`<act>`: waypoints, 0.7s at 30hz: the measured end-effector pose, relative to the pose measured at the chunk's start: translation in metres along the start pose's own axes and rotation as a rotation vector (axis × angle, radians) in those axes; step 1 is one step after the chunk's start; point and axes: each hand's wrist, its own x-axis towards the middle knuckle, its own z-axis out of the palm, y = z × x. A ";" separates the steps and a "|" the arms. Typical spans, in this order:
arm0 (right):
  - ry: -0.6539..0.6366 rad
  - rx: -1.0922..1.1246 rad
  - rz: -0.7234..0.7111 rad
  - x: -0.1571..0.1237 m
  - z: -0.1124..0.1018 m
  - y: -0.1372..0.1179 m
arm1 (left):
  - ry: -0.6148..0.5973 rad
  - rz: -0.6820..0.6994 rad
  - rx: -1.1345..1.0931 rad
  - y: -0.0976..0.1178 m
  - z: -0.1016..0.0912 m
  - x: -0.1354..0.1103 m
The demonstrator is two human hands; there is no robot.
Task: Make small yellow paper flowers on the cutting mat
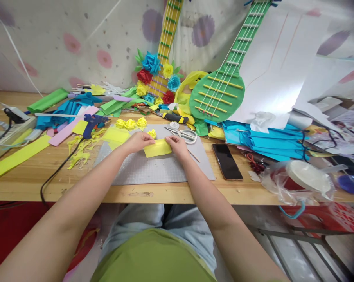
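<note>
A small piece of yellow crepe paper [157,149] is stretched between my two hands over the grey cutting mat [147,172]. My left hand [139,141] pinches its upper left corner. At the upper right corner, my right hand [177,145] pinches it too. Just behind the paper sits a small yellow paper flower [151,134]. Several more yellow paper flowers [130,124] lie in a row at the mat's back edge. Yellow paper sheets [115,135] rest left of my left hand. White-handled scissors [187,136] lie behind my right hand.
A blue glue gun [91,124] with a trailing cord stands at left, near yellow scraps [80,150]. A phone [227,161] lies right of the mat. A green paper instrument [218,94] leans at the back beside a yellow one [168,35]. A lidded cup [302,178] sits far right.
</note>
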 end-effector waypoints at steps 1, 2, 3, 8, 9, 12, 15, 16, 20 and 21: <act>0.010 0.030 0.009 0.000 0.000 0.000 | 0.008 -0.003 -0.015 0.000 0.000 0.000; 0.005 0.056 0.020 -0.001 0.000 0.000 | 0.020 -0.005 -0.036 -0.001 0.000 0.001; -0.026 0.078 0.034 -0.002 0.001 0.000 | 0.036 -0.008 -0.059 -0.001 0.000 0.001; -0.227 0.094 0.080 -0.005 0.003 -0.002 | 0.105 -0.070 -0.214 -0.001 -0.001 -0.003; -0.211 0.099 0.076 -0.005 0.004 -0.001 | 0.101 -0.102 -0.262 -0.001 -0.001 -0.005; -0.142 0.127 0.070 -0.003 0.005 0.000 | 0.052 -0.206 -0.441 0.001 0.002 -0.011; -0.113 0.128 0.075 -0.002 0.005 0.000 | -0.017 -0.258 -0.601 0.001 0.009 -0.016; -0.112 0.122 0.075 -0.002 0.004 -0.001 | -0.019 -0.263 -0.640 0.000 0.012 -0.017; -0.216 0.099 0.071 -0.005 -0.002 -0.004 | 0.056 -0.258 -0.709 -0.009 0.024 -0.019; -0.244 0.094 0.074 -0.005 -0.003 -0.004 | 0.067 -0.257 -0.709 -0.011 0.027 -0.020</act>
